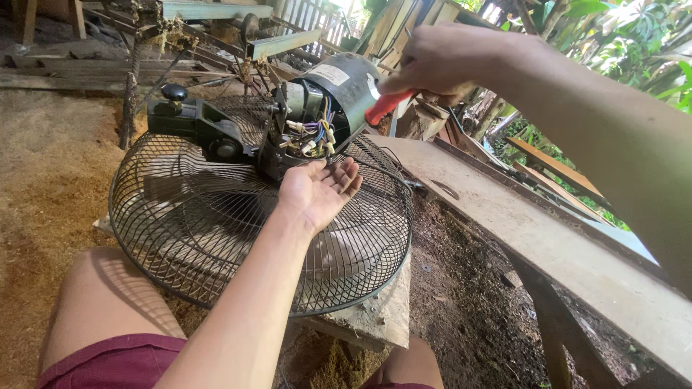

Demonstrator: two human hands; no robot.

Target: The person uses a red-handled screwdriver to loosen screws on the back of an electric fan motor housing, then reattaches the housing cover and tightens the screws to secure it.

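Fingers of the right hand (440,61) wrap a red tool handle (386,106) against the dark fan motor (339,94), beside its white rectangular label (329,74); the left hand (317,191) lies open, palm up, over the wire fan guard (216,238).

Red-handled tool (387,105): working end hidden behind the motor housing (346,86), most of the handle buried in the right hand (440,61). Tool kind can't be told. Fan blades blurred behind the wire guard (216,238). Wooden block (378,317) under the guard's near edge mostly covered. Wiring (310,137) too small to trace.
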